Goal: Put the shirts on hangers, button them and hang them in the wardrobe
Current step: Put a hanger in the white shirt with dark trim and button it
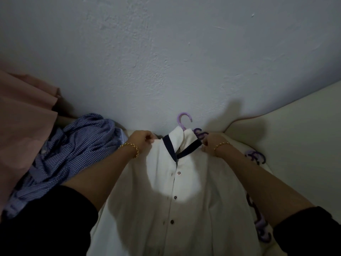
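Observation:
A white shirt (177,183) with dark navy collar trim and dark buttons lies front-up on the pale bed, its placket closed down the middle. A purple hanger (183,120) is inside it, and only the hook shows above the collar. My left hand (143,140) pinches the shirt's left shoulder. My right hand (211,144) grips the right shoulder beside the collar. Both wrists wear gold bracelets.
A crumpled blue checked shirt (70,154) lies to the left, with a pink garment (22,117) beyond it. Several spare purple hangers (258,215) lie along the right side of the white shirt on the cream bed (295,145). A grey wall (166,52) stands just behind.

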